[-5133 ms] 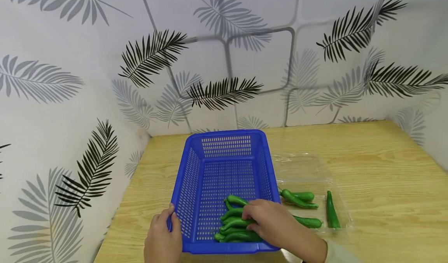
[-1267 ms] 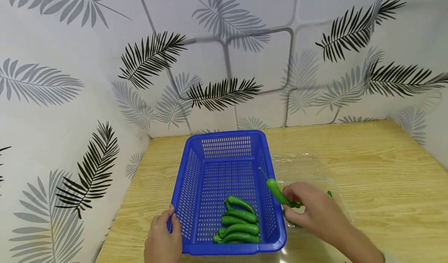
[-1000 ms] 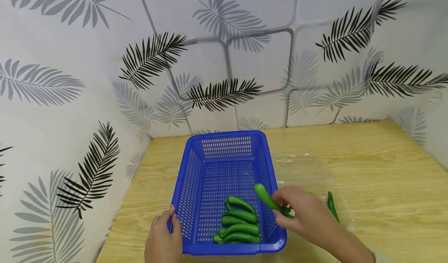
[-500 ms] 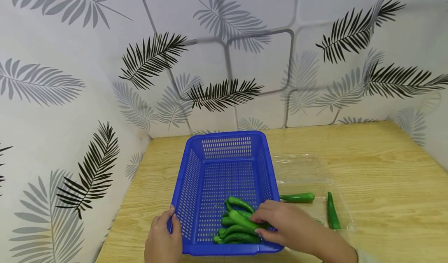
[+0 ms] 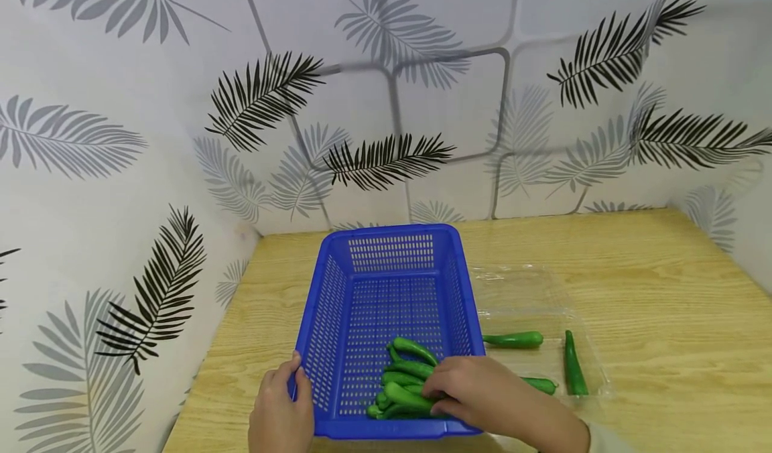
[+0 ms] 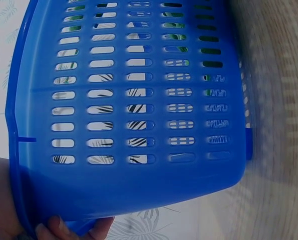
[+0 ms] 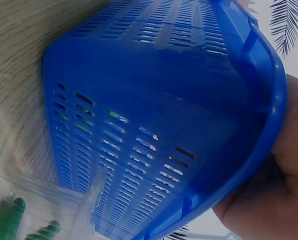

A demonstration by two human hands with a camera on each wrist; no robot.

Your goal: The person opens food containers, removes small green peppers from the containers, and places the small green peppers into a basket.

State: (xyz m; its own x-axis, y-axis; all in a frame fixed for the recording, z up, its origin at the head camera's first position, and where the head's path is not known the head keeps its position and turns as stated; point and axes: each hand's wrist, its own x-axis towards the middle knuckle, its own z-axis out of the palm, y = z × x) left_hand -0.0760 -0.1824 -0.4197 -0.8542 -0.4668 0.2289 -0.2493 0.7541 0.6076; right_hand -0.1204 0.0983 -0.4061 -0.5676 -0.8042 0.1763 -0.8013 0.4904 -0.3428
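Note:
A blue perforated plastic basket [image 5: 392,305] stands on the wooden table, with several green chili peppers [image 5: 413,349] lying in its near right part. My left hand [image 5: 280,406] grips the basket's left rim near the front corner; its fingers [image 6: 58,227] curl over the edge in the left wrist view. Reaching over the right rim, my right hand [image 5: 476,396] holds a green chili pepper [image 5: 401,396] by one end, low on top of the others. The right hand's fingertips are partly hidden; in the right wrist view the basket wall covers them.
Right of the basket lies a clear plastic box [image 5: 594,366] with its lid [image 5: 519,285] folded back. It holds a few green chili peppers [image 5: 573,366]. A leaf-patterned wall covering [image 5: 422,118] rises behind the table [image 5: 657,292].
My right hand has carried a chili pepper from the clear box leftward over the rim and down onto the pile in the basket. My left hand stays on the rim.

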